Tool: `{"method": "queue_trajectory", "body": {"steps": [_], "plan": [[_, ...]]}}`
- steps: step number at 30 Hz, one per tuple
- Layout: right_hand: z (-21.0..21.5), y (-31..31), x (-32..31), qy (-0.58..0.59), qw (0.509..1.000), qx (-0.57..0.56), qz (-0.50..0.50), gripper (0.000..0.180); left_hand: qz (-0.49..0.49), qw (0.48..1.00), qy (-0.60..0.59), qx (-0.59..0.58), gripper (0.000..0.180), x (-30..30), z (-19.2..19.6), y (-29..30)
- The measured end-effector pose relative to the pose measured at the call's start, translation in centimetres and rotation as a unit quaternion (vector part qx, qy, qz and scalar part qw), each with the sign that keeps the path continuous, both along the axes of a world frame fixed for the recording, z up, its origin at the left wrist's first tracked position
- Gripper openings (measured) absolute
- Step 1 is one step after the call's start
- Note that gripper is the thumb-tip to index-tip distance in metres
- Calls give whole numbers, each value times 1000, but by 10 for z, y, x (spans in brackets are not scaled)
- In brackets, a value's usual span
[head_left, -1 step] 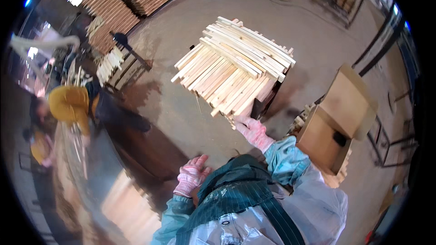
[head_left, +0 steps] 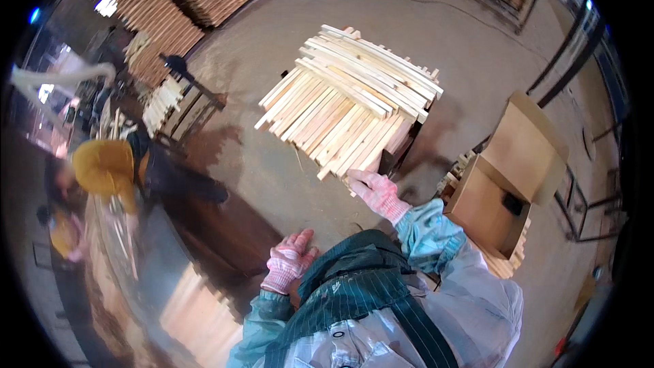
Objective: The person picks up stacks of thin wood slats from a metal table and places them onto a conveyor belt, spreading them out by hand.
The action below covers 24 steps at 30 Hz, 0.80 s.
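A broad stack of pale wooden strips [head_left: 334,123] stands in the middle. Most strips run toward me, and several lie crosswise over its far part. My right hand [head_left: 375,194], in a pink-stained white knit glove, reaches to the near corner of the stack. Its fingers are extended and touch the strip ends; the fingertips are partly hidden. Beside it, a dark upright piece [head_left: 387,162] shows at the stack's corner. My left hand [head_left: 291,260], gloved alike, hovers left of my apron with fingers spread and nothing in them.
An open cardboard box [head_left: 487,208] with a small dark object inside sits on more wood at right. At left, a person in a yellow top [head_left: 105,167] bends over a long worktable [head_left: 153,259]. Tall wood stacks [head_left: 146,10] stand at far left, metal racks at far right.
The view has shifted very slightly. Both hands and the stack stay almost exactly where they were.
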State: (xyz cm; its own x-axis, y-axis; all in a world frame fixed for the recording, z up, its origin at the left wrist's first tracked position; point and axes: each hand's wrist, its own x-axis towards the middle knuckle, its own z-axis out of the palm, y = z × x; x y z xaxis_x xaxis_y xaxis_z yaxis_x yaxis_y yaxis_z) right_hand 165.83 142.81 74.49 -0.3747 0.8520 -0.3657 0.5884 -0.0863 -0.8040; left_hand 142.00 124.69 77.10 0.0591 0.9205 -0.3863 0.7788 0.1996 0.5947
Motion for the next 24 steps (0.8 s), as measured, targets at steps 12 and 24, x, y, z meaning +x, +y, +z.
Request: {"method": "queue_trajectory", "body": {"steps": [12,24], "plan": [[31,31,-38,118,951,-127,-257,27,-29,964,-233,127,48,-55,-36,227],[10,14,-87,204,738,-92,-636,79,-339,906,10,254,60,72,-93,529]]}}
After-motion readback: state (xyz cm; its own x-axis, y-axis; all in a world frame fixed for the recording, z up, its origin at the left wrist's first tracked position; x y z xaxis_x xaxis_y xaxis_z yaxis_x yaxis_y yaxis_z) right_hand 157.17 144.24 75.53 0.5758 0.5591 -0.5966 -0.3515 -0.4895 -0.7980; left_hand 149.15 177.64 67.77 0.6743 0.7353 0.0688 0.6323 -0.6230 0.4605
